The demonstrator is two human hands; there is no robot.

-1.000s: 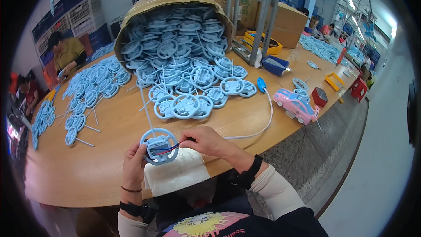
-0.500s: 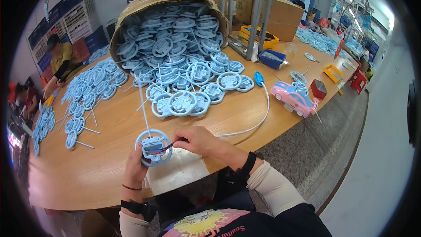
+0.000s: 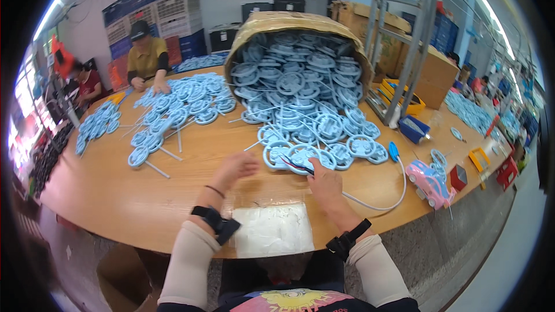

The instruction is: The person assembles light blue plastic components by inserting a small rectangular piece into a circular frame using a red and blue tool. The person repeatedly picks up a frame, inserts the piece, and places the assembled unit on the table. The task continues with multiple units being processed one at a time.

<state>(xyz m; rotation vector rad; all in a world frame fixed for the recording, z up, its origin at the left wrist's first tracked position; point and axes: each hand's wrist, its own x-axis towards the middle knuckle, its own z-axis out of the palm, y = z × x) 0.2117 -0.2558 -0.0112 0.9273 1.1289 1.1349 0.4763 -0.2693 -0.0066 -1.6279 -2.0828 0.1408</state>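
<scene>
My right hand [image 3: 325, 179] is closed around the black-sleeved end of a white cable [image 3: 378, 207], with thin red and dark wire leads [image 3: 295, 164] sticking out past the fingertips. Those leads lie over the front light-blue toy steering wheels [image 3: 306, 157] of the heap. My left hand [image 3: 236, 169], somewhat blurred, hovers over the table left of these wheels; its fingers are stretched out and nothing shows in them. More wheels with thin stalks spill from a big tipped carton [image 3: 237, 52]. A white sheet [image 3: 272, 231] lies on the table between my forearms.
A second wheel pile [image 3: 193, 99] spreads at the left, where a person in a yellow top [image 3: 147, 58] works. To the right are a blue plug-like piece [image 3: 393, 151], a pink toy car [image 3: 429, 184], a dark blue bin [image 3: 414, 129] and a metal frame [image 3: 404, 72].
The steering wheel that was in my left hand is no longer there. Both hands have moved forward toward the heap, the right still gripping the leads. The view has swung left and up.
</scene>
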